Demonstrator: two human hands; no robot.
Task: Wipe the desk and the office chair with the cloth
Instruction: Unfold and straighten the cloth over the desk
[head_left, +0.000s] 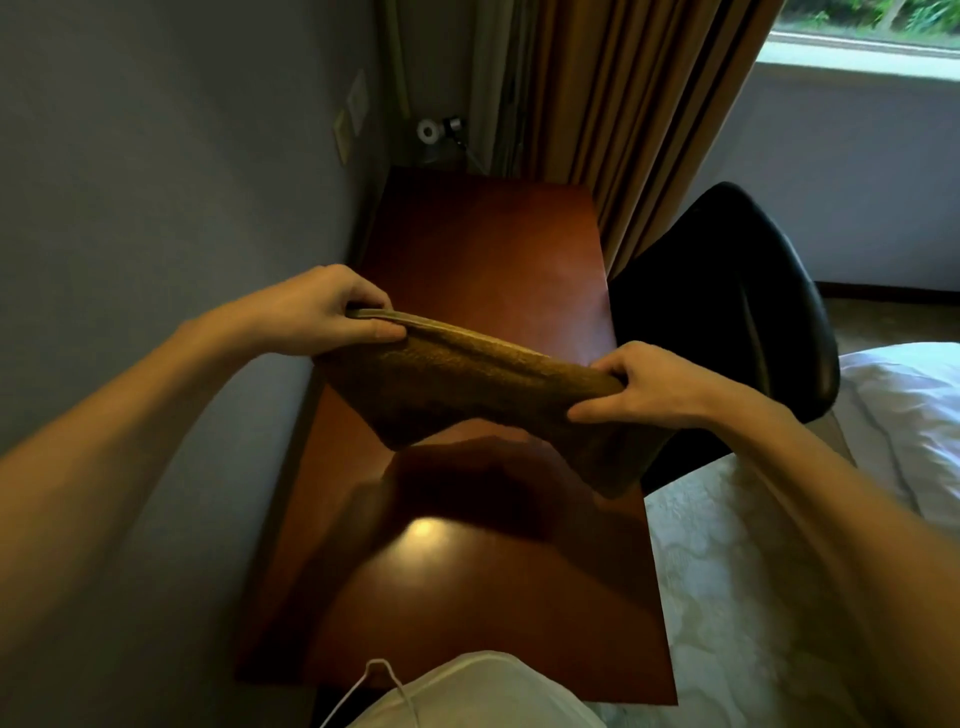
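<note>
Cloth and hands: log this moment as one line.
left hand: grips cloth | right hand: grips cloth | cloth: stretched between hands, over desk | chair: untouched

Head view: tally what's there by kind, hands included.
hands: 2 (left hand, right hand)
cloth: 1
desk: 1
office chair: 1
curtain: 1
Total: 6

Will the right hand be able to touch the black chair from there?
Probably yes. The right hand is just beside the chair with nothing between them, but it is busy pinching the cloth, which the left hand holds too.
</note>
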